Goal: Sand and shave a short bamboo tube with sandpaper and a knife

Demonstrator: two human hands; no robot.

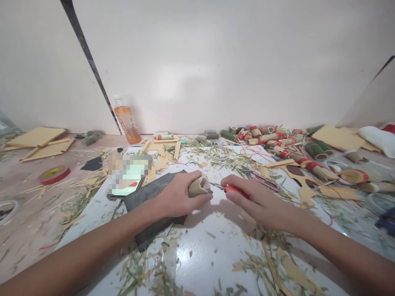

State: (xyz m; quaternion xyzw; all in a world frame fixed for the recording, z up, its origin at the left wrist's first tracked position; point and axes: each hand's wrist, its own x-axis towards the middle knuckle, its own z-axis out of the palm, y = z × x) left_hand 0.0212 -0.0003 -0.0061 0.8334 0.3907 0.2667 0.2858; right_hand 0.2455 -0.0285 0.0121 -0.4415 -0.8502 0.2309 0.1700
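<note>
Clasping tube (198,188) at six o'clock from centre, left hand (179,194) wrapped round it, right hand (251,195) clamped on orange tool (231,188) at tube's three o'clock, phone (131,181) at nine, bottle (128,125) at ten.

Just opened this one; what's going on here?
A person's left hand grips a short bamboo tube while the right hand holds an orange-handled tool, its metal end near the tube's open end; contact is unclear. A dark sheet lies under the left hand, and shavings are scattered over the white surface.
</note>
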